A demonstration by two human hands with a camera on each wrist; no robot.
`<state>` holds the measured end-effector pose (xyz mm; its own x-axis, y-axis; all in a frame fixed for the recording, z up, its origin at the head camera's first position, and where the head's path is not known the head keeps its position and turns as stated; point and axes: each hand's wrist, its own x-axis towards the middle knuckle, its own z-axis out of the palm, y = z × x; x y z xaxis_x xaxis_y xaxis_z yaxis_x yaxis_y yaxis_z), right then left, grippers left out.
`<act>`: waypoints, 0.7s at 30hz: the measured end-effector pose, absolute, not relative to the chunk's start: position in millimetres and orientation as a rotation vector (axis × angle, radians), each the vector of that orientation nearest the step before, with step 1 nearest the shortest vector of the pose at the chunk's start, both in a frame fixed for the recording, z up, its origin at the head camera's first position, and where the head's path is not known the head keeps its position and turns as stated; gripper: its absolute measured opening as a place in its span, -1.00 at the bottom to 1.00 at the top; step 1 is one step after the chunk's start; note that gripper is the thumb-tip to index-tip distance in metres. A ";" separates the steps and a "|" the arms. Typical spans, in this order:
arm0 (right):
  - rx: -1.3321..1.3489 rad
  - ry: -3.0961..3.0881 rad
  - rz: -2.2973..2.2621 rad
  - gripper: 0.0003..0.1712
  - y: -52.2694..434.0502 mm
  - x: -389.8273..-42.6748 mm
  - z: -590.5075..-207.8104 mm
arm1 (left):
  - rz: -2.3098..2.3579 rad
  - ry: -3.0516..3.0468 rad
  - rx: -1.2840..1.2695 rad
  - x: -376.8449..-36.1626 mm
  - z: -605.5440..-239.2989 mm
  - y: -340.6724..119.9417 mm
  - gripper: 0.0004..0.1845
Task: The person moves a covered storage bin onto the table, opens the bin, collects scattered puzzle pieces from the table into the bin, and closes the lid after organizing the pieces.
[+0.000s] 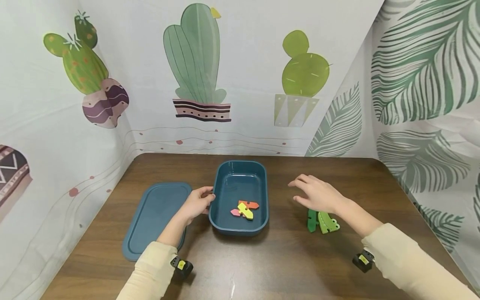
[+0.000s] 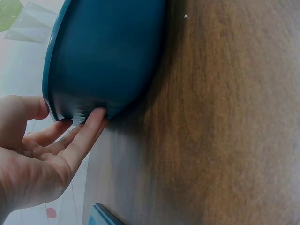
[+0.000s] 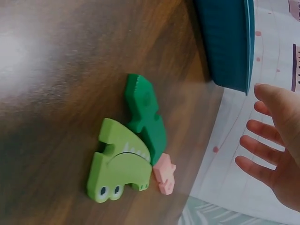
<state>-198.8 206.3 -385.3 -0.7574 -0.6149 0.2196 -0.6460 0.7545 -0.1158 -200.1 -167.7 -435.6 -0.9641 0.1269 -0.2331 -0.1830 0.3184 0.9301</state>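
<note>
Left hand (image 1: 197, 203) grips blue container (image 1: 240, 230) at left wall. Right hand (image 1: 318, 194) empty, fingers spread. Crocodile-head piece (image 1: 327, 225) lies right of container, nearer right hand; adjacent dark-green piece (image 1: 311, 221), long axis fore-and-aft.

The box (image 2: 108, 51) and lid (image 2: 100, 217) both run off the left wrist view — the lid almost entirely.

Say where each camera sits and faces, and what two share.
Head: on the head, facing forward and down at bin, lid and crocodile; left hand, right hand and sleeves show.
Left wrist: on that wrist, facing the bin's outer wall; left hand shows, holding it.
Right wrist: on that wrist, facing crocodile and bin; right hand shows.
Head and right wrist share crocodile, bin, right hand.
</note>
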 end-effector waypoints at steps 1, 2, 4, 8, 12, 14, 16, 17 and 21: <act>1.007 -2.789 0.278 -0.58 207.8 -197.9 -386.6 | 1.691 2.324 -0.051 -199.9 -435.4 -167.6 -0.54; 1.006 -2.795 0.282 -0.58 209.2 -196.8 -387.8 | 1.689 2.325 -0.050 -199.8 -435.4 -167.5 -0.54; 1.015 -2.801 0.288 -0.59 212.0 -194.6 -390.9 | 1.688 2.325 -0.048 -199.7 -435.3 -167.3 -0.54; 1.036 -2.807 0.279 -0.60 217.9 -189.9 -398.8 | 1.687 2.326 -0.044 -200.0 -435.7 -167.3 -0.54; 1.052 -2.810 0.291 -0.59 224.0 -184.8 -406.8 | 1.683 2.331 -0.055 -200.0 -435.2 -167.4 -0.54; 1.062 -2.808 0.308 -0.59 226.7 -183.0 -410.2 | 1.676 2.339 -0.050 -199.7 -434.7 -167.5 -0.53; 1.073 -2.802 0.327 -0.59 229.2 -181.3 -412.9 | 1.674 2.342 -0.055 -199.4 -434.3 -167.5 -0.54; 1.078 -2.800 0.330 -0.60 230.4 -180.6 -414.1 | 1.673 2.342 -0.056 -199.1 -434.0 -167.4 -0.54; 1.089 -2.805 0.335 -0.60 234.2 -176.6 -416.9 | 1.680 2.332 -0.052 -198.9 -434.6 -167.2 -0.53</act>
